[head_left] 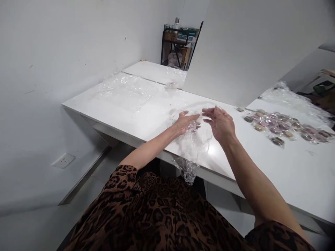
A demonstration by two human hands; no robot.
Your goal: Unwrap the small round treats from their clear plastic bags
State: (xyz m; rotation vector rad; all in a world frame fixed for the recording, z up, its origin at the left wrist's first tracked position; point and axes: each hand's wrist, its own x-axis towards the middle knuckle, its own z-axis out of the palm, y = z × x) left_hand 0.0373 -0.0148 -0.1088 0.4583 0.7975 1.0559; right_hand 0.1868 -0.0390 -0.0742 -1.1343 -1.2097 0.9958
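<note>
My left hand [185, 122] lies on a crumpled sheet of clear plastic film [192, 148] on the white table [131, 108], fingers spread, with a small dark item under its fingertips. My right hand [220, 122] hovers just to the right, fingers pinching an edge of the same film. The film bunches between the hands and hangs over the table's near edge.
A heap of small wrapped dark and purple pieces [284, 127] lies to the right. More clear film [123, 91] is spread at the far left, and another sheet [293, 99] lies far right. A white panel [235, 52] stands behind. A black shelf rack [178, 43] is at the back.
</note>
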